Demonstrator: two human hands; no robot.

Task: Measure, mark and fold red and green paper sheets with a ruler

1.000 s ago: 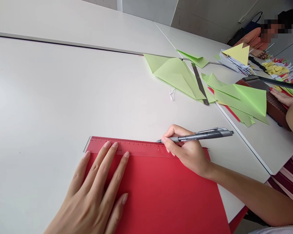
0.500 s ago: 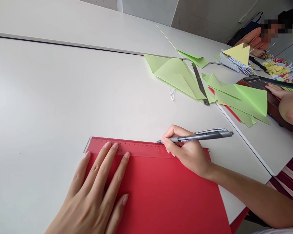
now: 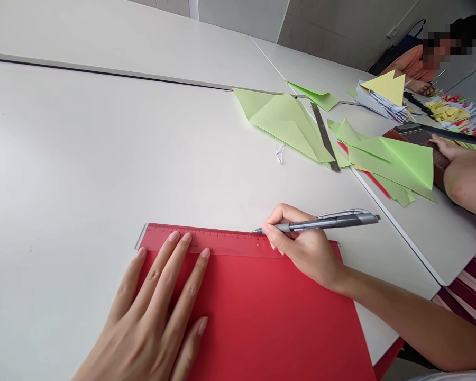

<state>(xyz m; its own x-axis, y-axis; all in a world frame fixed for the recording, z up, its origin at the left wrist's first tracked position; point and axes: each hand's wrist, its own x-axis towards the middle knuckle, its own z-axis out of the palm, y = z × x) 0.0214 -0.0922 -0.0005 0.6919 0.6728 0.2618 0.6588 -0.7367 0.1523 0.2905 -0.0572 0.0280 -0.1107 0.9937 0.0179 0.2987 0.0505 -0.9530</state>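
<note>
Five fingers of the left hand (image 3: 146, 328) lie spread, its grip open and pressing from above rather than pinching. Under the longer fingertips is a clear ruler (image 3: 230, 243), thin, straight and glossy; it looks light, stiff and likely to slide, so pressing near both ends should steady it best. It lies along the far edge of the red paper (image 3: 269, 317), which rests flat on the smooth white tabletop (image 3: 83, 159). The paper seems matte, light and easily creased, best lifted by opposite edges. Farther back, pale green paper (image 3: 289, 124) lies folded into angular facets. Nearer, the right hand (image 3: 305, 248) has its grip closed around a slim gray pen (image 3: 341, 219), rigid and light, held near the tip, which meets the ruler's far edge. Beyond are a narrow, dark metal ruler (image 3: 324, 135), overlapping bright green sheets (image 3: 400, 164) with sharp creases, and a co-worker's hand (image 3: 444, 148) at a brown board (image 3: 412, 132).
</note>
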